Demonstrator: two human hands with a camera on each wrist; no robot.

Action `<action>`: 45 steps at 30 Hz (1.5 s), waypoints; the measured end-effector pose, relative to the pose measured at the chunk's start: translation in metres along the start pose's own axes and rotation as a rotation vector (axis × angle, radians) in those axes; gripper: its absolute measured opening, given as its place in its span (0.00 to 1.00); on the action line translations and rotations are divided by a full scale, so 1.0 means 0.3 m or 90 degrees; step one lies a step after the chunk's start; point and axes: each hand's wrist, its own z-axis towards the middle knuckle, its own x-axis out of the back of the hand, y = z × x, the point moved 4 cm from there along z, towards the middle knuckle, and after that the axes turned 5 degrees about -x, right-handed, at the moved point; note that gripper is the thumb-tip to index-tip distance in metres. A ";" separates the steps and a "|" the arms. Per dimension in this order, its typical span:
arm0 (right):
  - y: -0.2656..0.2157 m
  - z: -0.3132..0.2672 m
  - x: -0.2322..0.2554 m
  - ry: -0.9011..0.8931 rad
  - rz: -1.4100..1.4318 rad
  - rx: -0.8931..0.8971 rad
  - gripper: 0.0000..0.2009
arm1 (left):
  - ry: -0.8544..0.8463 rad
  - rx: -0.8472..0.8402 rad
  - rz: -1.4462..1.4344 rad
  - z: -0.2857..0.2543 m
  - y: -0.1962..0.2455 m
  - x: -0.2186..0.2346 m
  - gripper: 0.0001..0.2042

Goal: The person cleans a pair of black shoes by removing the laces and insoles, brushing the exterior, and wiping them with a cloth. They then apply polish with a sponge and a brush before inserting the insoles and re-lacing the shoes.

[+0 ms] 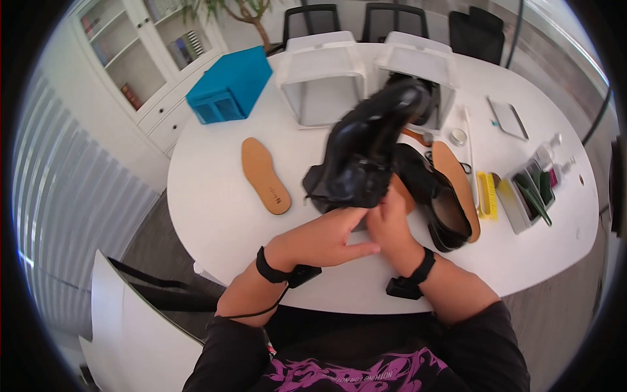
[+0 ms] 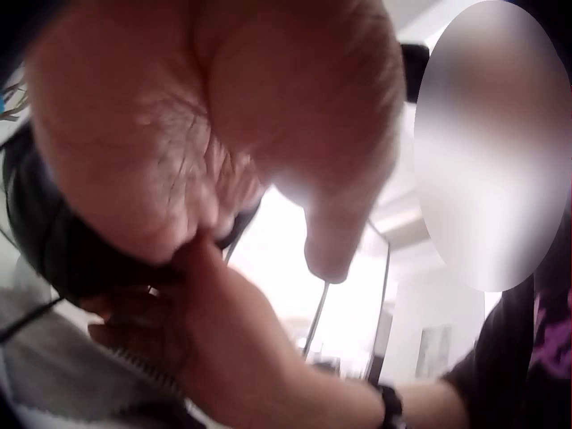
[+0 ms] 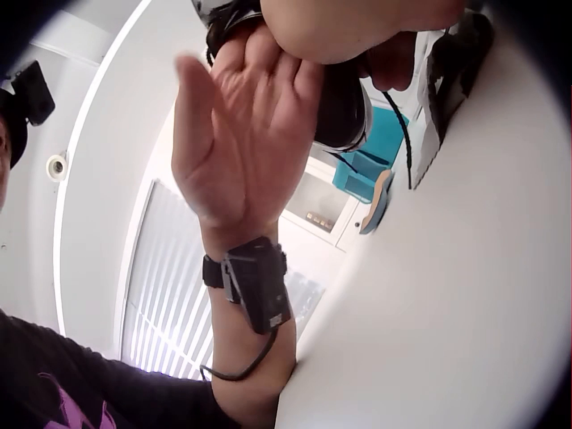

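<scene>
A glossy black shoe [image 1: 369, 140] is held above the table, toe pointing up and to the right. The left hand [image 1: 320, 242] has its fingers at the shoe's lower end, fingertips hidden. Its palm shows in the right wrist view, the thumb of the left hand [image 3: 246, 143] sticking out free. Beside it the right hand [image 1: 390, 225] grips the same end, its fingers partly covered. In the left wrist view the right hand [image 2: 246, 340] meets the curled fingers of the left hand [image 2: 214, 116] next to the dark shoe [image 2: 45, 219].
A tan insole [image 1: 264, 176] lies left of the shoe. Black shoes [image 1: 447, 212], another insole [image 1: 455, 189] and a yellow brush [image 1: 486, 196] lie right. Farther right stands a bin of tools [image 1: 519, 202]. Two white boxes [image 1: 320, 78] and a blue box [image 1: 232, 85] stand behind.
</scene>
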 end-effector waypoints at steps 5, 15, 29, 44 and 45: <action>-0.117 -0.002 0.007 0.005 0.046 0.014 0.13 | -0.028 -0.005 -0.563 -0.160 -0.156 0.296 0.18; -0.169 -0.029 -0.011 -0.095 -0.015 -0.015 0.10 | 0.680 0.586 0.504 -0.308 -0.676 0.451 0.38; -0.117 -0.004 -0.049 -0.269 -0.006 -0.284 0.16 | 0.949 0.029 -0.325 -0.300 -0.491 0.530 0.13; -0.066 0.006 -0.038 -0.244 0.092 -0.252 0.11 | 0.442 -0.133 -0.526 -0.152 -0.258 0.376 0.37; -0.062 0.003 -0.041 -0.246 0.090 -0.250 0.11 | 0.402 -0.125 -0.556 -0.150 -0.261 0.370 0.36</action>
